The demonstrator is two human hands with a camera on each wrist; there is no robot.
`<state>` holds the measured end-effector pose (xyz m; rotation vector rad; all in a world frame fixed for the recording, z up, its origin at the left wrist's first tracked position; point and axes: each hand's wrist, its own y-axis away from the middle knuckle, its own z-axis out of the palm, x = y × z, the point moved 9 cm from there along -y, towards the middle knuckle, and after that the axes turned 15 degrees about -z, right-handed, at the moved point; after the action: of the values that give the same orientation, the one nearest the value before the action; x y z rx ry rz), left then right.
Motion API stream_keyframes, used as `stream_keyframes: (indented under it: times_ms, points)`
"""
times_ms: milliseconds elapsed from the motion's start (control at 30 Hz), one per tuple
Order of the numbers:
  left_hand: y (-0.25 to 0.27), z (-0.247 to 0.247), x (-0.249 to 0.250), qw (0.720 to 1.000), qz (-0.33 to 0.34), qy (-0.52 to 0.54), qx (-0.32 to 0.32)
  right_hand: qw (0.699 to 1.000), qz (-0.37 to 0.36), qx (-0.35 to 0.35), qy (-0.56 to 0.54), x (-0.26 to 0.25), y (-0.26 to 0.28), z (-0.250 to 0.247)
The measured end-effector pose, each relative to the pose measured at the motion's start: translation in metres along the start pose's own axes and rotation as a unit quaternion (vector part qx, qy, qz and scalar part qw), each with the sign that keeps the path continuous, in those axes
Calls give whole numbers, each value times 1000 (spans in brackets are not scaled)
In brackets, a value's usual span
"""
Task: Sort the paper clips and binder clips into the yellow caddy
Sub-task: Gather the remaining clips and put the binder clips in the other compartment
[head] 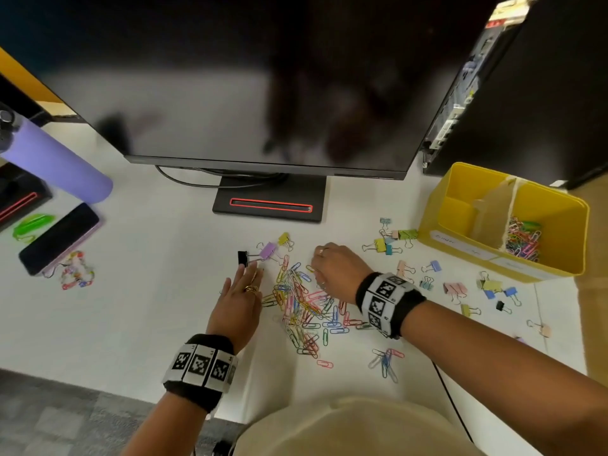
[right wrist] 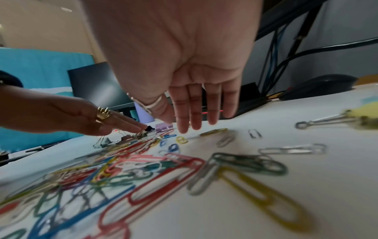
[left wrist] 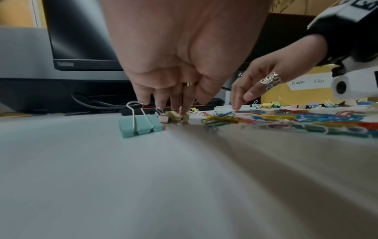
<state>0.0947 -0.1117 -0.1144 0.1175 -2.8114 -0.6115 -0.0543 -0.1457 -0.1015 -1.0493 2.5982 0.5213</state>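
A heap of coloured paper clips (head: 306, 304) lies mid-desk between my hands. My left hand (head: 251, 269) reaches forward with straight fingers, its tips touching small yellow binder clips (left wrist: 175, 116) beside a teal binder clip (left wrist: 141, 126). Just beyond are a black binder clip (head: 242, 258) and a purple binder clip (head: 268, 250). My right hand (head: 317, 268) points straight fingers (right wrist: 194, 116) down at the heap's far edge and holds nothing. The yellow caddy (head: 437, 205) stands at the right, with paper clips (head: 523, 238) in its right compartment. More binder clips (head: 454, 287) lie scattered in front of it.
A dark monitor (head: 263, 93) on its stand base (head: 269, 205) fills the back. At the left are a purple bottle (head: 56, 159), a phone (head: 59, 238), a green item (head: 33, 223) and a bead bracelet (head: 77, 271). The desk's front edge (head: 98, 383) runs near my left wrist.
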Motion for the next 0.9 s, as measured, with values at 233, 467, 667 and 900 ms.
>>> stream_keyframes:
  times_ms: [233, 467, 667, 900]
  points:
    - [49, 42, 5, 993, 49, -62, -85, 996, -61, -56, -40, -35, -10, 29]
    - [58, 70, 18, 987, 85, -60, -126, 996, -79, 3, -37, -31, 50, 42]
    - [44, 54, 19, 995, 53, -22, -84, 981, 91, 106, -134, 16, 58, 9]
    - [56, 88, 48, 973, 123, -158, -114, 992, 54, -54, -97, -2, 73, 61]
